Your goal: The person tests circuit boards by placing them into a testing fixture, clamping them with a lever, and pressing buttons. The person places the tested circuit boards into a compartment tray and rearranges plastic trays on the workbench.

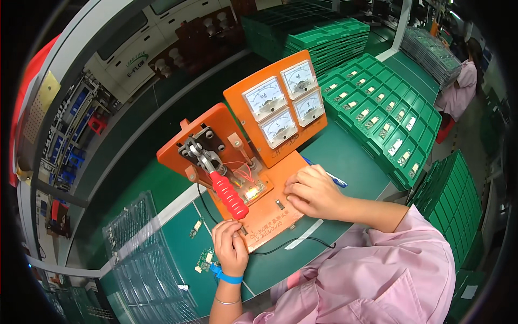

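An orange test fixture lies on the green bench, with a toggle clamp whose red ribbed handle points down toward me. Beside the clamp, a small circuit board glows with a bright light. My left hand, a blue band on its wrist, has bent fingers at the fixture's front left edge, by a small dark switch. Over the right edge rests my right hand, fingers curled together near another small switch. Whatever the fingertips hold is hidden.
An orange panel with four-sided meters stands behind. Green compartment trays with small boards lie right. A blue pen is beyond my right hand. Loose boards and clear plastic trays sit left. Another person is at far right.
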The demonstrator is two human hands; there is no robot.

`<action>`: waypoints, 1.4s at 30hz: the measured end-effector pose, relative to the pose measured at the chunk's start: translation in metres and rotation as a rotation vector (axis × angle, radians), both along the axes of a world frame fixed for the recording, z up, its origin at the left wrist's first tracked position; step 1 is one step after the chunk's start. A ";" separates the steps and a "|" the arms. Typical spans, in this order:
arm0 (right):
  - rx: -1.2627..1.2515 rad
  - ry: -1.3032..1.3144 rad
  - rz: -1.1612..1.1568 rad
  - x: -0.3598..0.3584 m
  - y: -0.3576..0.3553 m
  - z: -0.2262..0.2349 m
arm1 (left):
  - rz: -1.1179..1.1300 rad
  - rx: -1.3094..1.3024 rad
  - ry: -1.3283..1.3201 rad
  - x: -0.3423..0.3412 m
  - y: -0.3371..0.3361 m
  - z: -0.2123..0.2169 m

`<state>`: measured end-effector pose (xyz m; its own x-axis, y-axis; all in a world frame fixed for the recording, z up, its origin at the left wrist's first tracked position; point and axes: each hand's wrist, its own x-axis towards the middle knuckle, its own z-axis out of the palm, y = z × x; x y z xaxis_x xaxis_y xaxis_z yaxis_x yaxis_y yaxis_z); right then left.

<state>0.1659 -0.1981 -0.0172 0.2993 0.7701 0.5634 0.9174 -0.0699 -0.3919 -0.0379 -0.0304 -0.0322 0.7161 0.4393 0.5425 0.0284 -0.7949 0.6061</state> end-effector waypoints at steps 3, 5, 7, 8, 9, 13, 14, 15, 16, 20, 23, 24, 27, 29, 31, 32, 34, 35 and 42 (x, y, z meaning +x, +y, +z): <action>0.017 -0.154 0.050 -0.001 0.001 0.004 | 0.009 0.003 -0.006 -0.002 0.000 -0.002; 0.011 -0.143 0.079 0.000 0.000 0.002 | 0.012 0.007 -0.006 -0.002 0.000 -0.002; -0.004 -0.129 0.128 0.001 -0.002 0.000 | 0.008 0.012 -0.011 -0.001 0.001 -0.001; -0.011 -0.121 0.155 0.001 0.000 0.000 | 0.009 0.015 -0.014 -0.001 0.001 0.000; -0.011 -0.117 0.169 0.000 0.004 0.002 | 0.022 0.015 -0.009 0.000 0.001 0.000; 0.179 0.030 0.148 -0.009 0.028 0.030 | 0.003 0.002 -0.020 0.000 0.001 0.001; 0.203 -0.034 0.171 -0.011 0.036 0.040 | 0.003 0.002 -0.019 0.000 0.001 0.001; 0.226 -0.099 0.192 -0.014 0.045 0.048 | 0.002 0.002 -0.020 -0.001 0.001 0.000; 0.229 -0.100 0.192 -0.017 0.055 0.049 | 0.002 0.003 -0.023 -0.001 0.001 0.000; 0.159 -0.263 0.201 -0.022 0.075 0.045 | -0.003 0.011 -0.033 -0.001 0.003 -0.001; 0.055 -0.353 0.211 -0.021 0.078 0.038 | -0.004 0.022 -0.032 -0.001 0.003 0.000; 0.053 -0.354 0.208 -0.021 0.079 0.037 | -0.008 0.020 -0.033 -0.001 0.003 0.002; 0.047 -0.259 0.233 -0.020 0.079 0.036 | 0.061 -0.207 0.038 0.000 0.003 0.014; 0.045 -0.226 0.250 -0.022 0.077 0.036 | 0.080 -0.258 0.060 0.001 0.005 0.027; 0.109 -0.133 0.244 -0.026 0.067 0.036 | 0.087 -0.237 0.057 0.012 0.009 0.039; 0.140 -0.086 0.242 -0.028 0.061 0.035 | 0.082 -0.119 0.006 0.020 0.012 0.044; 0.171 -0.033 0.242 -0.030 0.051 0.031 | 0.080 -0.001 -0.038 0.030 0.018 0.047; 0.151 -0.006 0.239 -0.030 0.044 0.028 | 0.069 0.039 -0.029 0.033 0.023 0.045; 0.141 0.116 0.215 -0.028 0.025 0.001 | 0.081 0.105 -0.047 0.037 0.027 0.034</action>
<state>0.1384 -0.1736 -0.0165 0.2060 0.7391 0.6413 0.8538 0.1845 -0.4868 -0.0010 -0.0037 0.0016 0.6532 0.4333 0.6210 0.0681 -0.8504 0.5217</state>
